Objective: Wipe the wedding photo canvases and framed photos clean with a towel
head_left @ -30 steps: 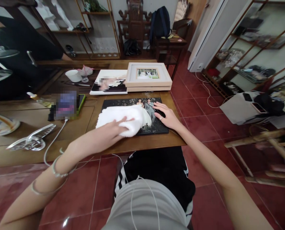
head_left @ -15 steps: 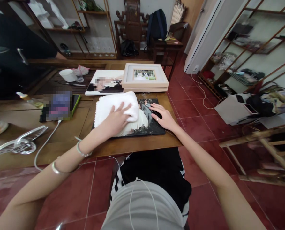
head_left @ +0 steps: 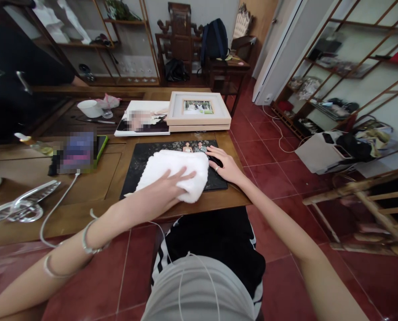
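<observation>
A folded white towel (head_left: 172, 171) lies over a dark wedding photo panel (head_left: 132, 171), which is flat on the wooden table. My left hand (head_left: 167, 189) rests on top of the towel with its fingers spread, pressing it against the panel's lower middle part. At the panel's right side is my right hand (head_left: 225, 165), fingers stretched out and touching its upper right surface. The towel covers most of the pictured couple; only their upper parts show near the panel's top edge.
Behind the panel are a white photo print (head_left: 141, 129) and stacked light wood frames (head_left: 199, 117). Left on the table (head_left: 112, 154) lie a phone (head_left: 101, 149) with a cable, a silver clip-like object (head_left: 21, 205), a dropper bottle (head_left: 34, 145) and a white cup (head_left: 92, 108). Another person's arm (head_left: 80, 82) shows beyond.
My left hand has moved the towel toward me and to the right over the panel, uncovering its upper left part. My right hand stays at the right side. The view has shifted slightly.
</observation>
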{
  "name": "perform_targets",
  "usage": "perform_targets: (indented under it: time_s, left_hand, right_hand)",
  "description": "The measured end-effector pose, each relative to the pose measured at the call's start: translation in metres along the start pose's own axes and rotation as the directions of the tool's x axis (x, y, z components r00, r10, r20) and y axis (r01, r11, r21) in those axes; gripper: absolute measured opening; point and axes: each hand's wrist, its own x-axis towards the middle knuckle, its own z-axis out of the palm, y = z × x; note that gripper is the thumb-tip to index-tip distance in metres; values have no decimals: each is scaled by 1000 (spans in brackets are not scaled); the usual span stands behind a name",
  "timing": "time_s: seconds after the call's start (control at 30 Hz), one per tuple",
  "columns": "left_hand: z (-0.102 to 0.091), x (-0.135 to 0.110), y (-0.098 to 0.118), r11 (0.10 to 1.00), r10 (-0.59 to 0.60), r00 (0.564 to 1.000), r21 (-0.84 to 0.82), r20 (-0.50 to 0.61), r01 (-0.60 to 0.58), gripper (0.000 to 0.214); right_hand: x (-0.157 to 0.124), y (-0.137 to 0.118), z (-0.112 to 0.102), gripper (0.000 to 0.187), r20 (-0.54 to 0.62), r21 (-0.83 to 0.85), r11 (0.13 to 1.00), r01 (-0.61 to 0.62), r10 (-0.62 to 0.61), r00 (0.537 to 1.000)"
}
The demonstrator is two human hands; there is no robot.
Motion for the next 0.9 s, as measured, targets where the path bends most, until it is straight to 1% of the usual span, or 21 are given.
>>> perform_targets:
  time_s: [0.1, 0.23, 0.3, 0.37, 0.43, 0.5, 0.63, 0.73, 0.8, 0.9]
  left_hand:
    - [-3, 12, -24, 995, -80, 997, -61, -1, 80, 38]
    - [0, 33, -52, 976, -211, 975, -67, -63, 207, 40]
    - [4, 44, -59, 958, -285, 952, -24, -112, 284, 41]
    - [7, 52, -59, 941, -328, 931, 31, -162, 337, 40]
    - [7, 55, -52, 932, -335, 923, 78, -190, 355, 38]
    - [7, 52, -39, 931, -325, 928, 109, -183, 347, 35]
    - [12, 33, 3, 947, -254, 953, 160, -165, 280, 34]
    - [21, 15, 33, 963, -143, 973, 201, -182, 179, 29]
    - [26, 5, 43, 972, -82, 982, 204, -169, 116, 25]
    - [24, -2, 44, 979, -44, 992, 191, -121, 67, 24]
  right_hand:
    - [0, -1, 0, 34, -4, 5, 1000, -25, 25, 1000]
    - [0, -2, 0, 34, -10, 4, 1000, -20, 20, 1000]
    - [-1, -2, 0, 35, -14, 2, 1000, -18, 18, 1000]
    - [-1, -2, 0, 35, -17, 6, 1000, -15, 15, 1000]
    - [-1, -1, 0, 36, -18, 12, 1000, -7, 7, 1000]
    - [-1, 1, 1, 36, -20, 15, 1000, -5, 5, 1000]
    - [-1, 3, 2, 35, -26, 14, 1000, -8, 9, 1000]
    - [0, 4, 2, 34, -22, 21, 1000, -4, 4, 1000]
    - [0, 4, 2, 34, -18, 25, 1000, -3, 3, 1000]
    - [0, 5, 2, 34, -20, 17, 1000, 4, -3, 1000]
